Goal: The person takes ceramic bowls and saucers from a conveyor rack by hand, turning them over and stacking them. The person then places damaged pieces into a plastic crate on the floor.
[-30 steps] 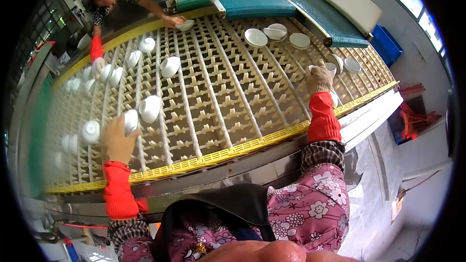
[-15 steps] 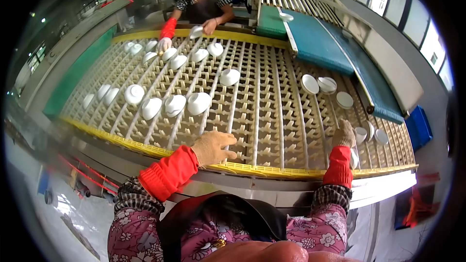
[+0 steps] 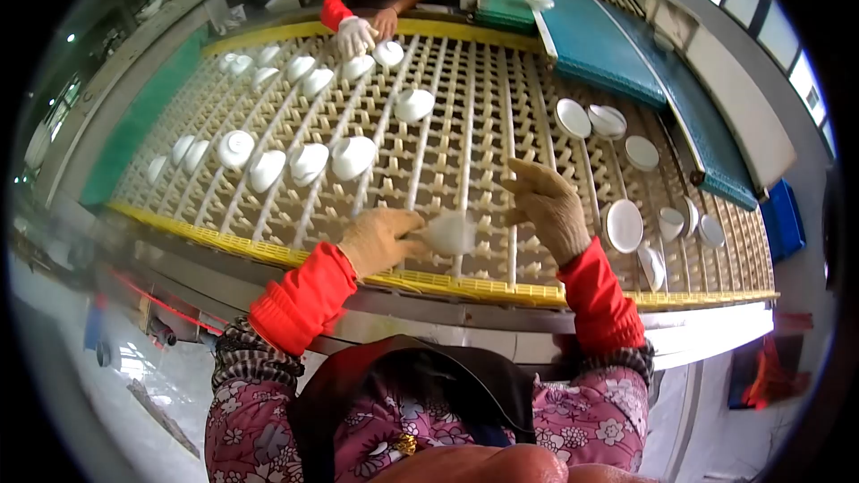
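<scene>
A white bowl (image 3: 450,233), smeared by motion, is between my two gloved hands over the peg-studded rack. The fingertips of my left hand (image 3: 380,241) are closed on its left edge; the exact grip is blurred. To the right of the bowl, my right hand (image 3: 548,206) has its fingers spread and holds nothing. Close to the right hand, a white oval dish (image 3: 624,225) lies on the rack. Another white piece (image 3: 652,266) leans near the front edge. Several upturned white bowls (image 3: 354,158) stand to the left.
The rack's yellow front rail (image 3: 429,283) runs before me. A co-worker's gloved hand (image 3: 356,36) touches bowls at the far side. A teal conveyor belt (image 3: 601,49) is at the back right, with a blue crate (image 3: 781,219) beyond the rack's right end.
My right hand has moved left from the rack's right side, and the blurred bowl now appears by my left hand. An oval dish now shows at right. The co-worker's gloved hand has shifted right.
</scene>
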Demonstrator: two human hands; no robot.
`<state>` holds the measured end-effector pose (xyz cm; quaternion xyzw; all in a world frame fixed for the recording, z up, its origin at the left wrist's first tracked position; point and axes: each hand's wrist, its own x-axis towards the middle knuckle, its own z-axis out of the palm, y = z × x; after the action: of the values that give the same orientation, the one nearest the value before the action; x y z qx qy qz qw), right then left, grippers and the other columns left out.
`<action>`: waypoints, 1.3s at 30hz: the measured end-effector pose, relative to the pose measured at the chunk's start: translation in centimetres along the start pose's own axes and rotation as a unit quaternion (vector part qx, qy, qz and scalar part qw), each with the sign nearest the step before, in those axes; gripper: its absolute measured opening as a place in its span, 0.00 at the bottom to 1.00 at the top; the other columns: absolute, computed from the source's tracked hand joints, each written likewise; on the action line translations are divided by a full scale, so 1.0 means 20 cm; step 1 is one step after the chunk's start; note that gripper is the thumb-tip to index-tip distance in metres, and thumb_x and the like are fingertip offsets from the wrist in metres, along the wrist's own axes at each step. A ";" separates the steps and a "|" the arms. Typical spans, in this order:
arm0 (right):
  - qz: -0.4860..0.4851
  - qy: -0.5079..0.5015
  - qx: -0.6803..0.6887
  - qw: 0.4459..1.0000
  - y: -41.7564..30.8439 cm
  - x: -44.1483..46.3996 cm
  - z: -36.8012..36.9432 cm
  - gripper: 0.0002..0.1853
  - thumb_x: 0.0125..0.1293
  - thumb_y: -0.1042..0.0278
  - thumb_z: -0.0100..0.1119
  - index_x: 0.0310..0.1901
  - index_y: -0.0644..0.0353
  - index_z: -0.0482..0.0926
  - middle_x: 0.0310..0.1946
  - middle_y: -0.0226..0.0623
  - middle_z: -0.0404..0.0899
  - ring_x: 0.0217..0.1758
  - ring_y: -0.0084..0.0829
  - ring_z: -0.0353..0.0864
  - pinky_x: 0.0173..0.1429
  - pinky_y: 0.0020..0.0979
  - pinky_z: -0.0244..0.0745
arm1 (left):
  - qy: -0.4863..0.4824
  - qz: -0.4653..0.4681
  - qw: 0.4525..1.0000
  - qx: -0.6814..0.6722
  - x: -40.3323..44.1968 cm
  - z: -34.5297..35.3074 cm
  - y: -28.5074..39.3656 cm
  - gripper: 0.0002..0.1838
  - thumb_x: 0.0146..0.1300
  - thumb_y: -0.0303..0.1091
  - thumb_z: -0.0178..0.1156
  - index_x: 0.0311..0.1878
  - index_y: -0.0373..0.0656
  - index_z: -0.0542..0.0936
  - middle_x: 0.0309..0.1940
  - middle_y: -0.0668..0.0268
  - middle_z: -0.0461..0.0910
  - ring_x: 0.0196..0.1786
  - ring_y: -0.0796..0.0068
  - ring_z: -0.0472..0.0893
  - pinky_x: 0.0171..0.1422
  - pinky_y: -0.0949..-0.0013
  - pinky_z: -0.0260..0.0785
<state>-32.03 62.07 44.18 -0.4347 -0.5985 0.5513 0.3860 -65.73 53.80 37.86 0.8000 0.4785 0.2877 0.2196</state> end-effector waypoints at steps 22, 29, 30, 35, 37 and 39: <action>0.087 0.171 -0.603 0.774 0.09 -0.06 -0.66 0.32 0.70 0.57 0.70 0.76 0.49 0.82 0.61 0.58 0.90 0.64 0.57 0.90 0.66 0.51 0.86 | -0.087 -0.031 0.996 0.001 0.13 0.09 0.25 0.39 0.56 0.53 0.86 0.68 0.49 0.83 0.50 0.56 0.92 0.52 0.47 0.92 0.57 0.50 0.85; -0.404 0.059 -0.403 0.819 0.07 0.25 -0.27 0.19 0.73 0.80 0.60 0.62 0.60 0.90 0.71 0.51 0.86 0.67 0.47 0.90 0.68 0.38 0.86 | -0.153 -0.147 0.965 0.157 0.16 0.19 0.16 0.24 0.68 0.58 0.74 0.58 0.53 0.92 0.51 0.56 0.94 0.48 0.47 0.93 0.58 0.45 0.85; -0.284 0.060 -0.264 0.920 0.05 0.28 -0.14 0.19 0.74 0.79 0.60 0.62 0.60 0.90 0.73 0.52 0.85 0.66 0.47 0.90 0.67 0.38 0.87 | -0.145 -0.164 0.974 0.066 0.13 0.14 0.12 0.27 0.73 0.62 0.69 0.59 0.48 0.91 0.50 0.54 0.94 0.45 0.52 0.94 0.53 0.51 0.86; -0.292 -0.057 -0.526 0.797 0.23 0.51 -0.12 0.12 0.77 0.75 0.70 0.57 0.68 0.87 0.52 0.45 0.90 0.51 0.28 0.94 0.55 0.36 0.94 | -0.116 -0.347 0.844 -0.393 0.02 -0.19 -0.01 0.31 0.83 0.60 0.64 0.66 0.38 0.87 0.51 0.47 0.93 0.41 0.61 0.96 0.46 0.66 0.92; -0.077 0.053 -0.298 0.950 0.31 0.50 -0.15 0.12 0.76 0.66 0.66 0.55 0.62 0.87 0.46 0.42 0.90 0.47 0.34 0.92 0.52 0.38 0.88 | -0.111 -0.337 0.888 -0.294 -0.03 -0.18 -0.25 0.35 0.84 0.64 0.60 0.66 0.36 0.86 0.46 0.47 0.94 0.36 0.57 0.96 0.39 0.63 0.92; 0.023 0.189 -0.179 0.965 0.33 0.44 -0.18 0.21 0.77 0.58 0.64 0.63 0.61 0.88 0.44 0.41 0.93 0.45 0.32 0.91 0.51 0.37 0.85 | -0.104 -0.456 0.827 -0.312 0.02 -0.26 -0.07 0.40 0.84 0.68 0.55 0.67 0.35 0.85 0.39 0.43 0.93 0.30 0.52 0.94 0.36 0.61 0.92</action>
<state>-30.94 71.58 37.88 -0.6064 -0.5934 0.3515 0.3957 -69.97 55.22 40.94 0.4052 0.6478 0.2037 0.6121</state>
